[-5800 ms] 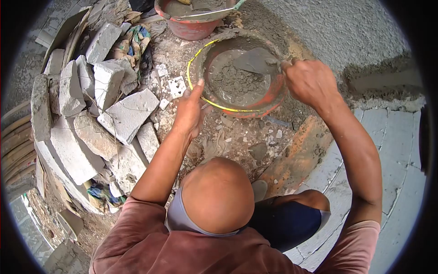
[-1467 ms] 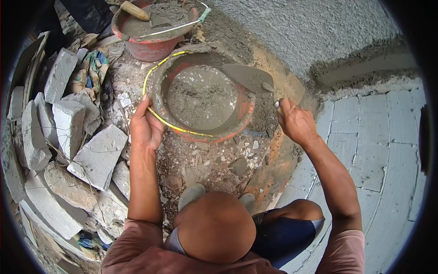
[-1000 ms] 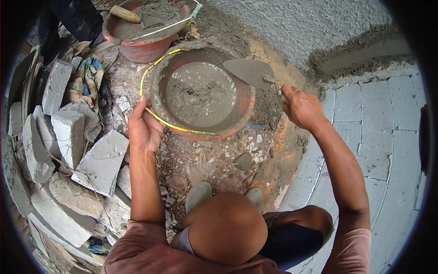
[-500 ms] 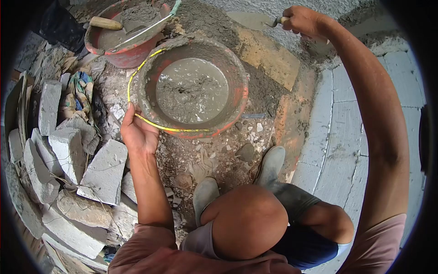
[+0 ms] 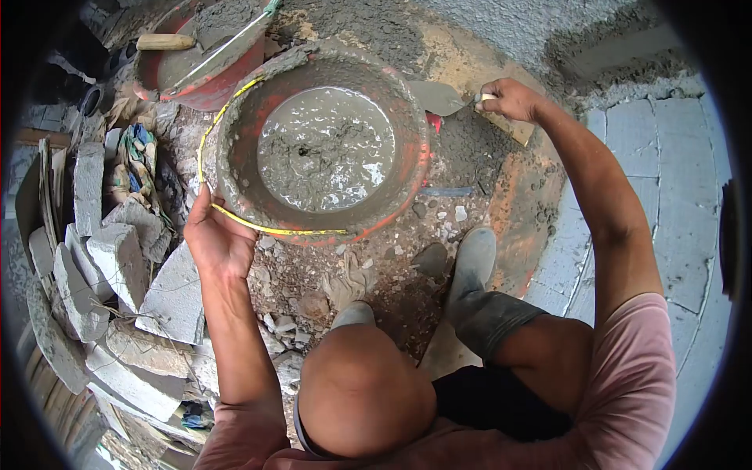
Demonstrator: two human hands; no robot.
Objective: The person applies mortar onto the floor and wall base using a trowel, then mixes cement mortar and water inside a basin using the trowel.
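Observation:
A round red bucket (image 5: 407, 168) with a mortar-caked rim stands in the middle, with wet grey mortar (image 5: 325, 149) inside. My left hand (image 5: 221, 239) holds the bucket's left edge at the yellow handle (image 5: 274, 229), thumb on top and the fingers partly hidden below. Right of the bucket, my right hand (image 5: 509, 102) is closed round the handle of a trowel (image 5: 437, 98). The trowel's blade lies close to the bucket's right rim, over the mortar-smeared board.
Behind stands a second red bucket (image 5: 207, 94) with a wooden-handled tool (image 5: 164, 41) in it. Broken blocks (image 5: 172, 298) are piled at the left. A rough grey wall (image 5: 517, 23) rises at the back, and grey blocks (image 5: 681, 211) lie right. Dark clothing of another person shows upper left.
My right hand has brought the trowel from the wall down to the bucket's right side. The view has shifted, and the bucket looks larger. My left hand keeps to its edge.

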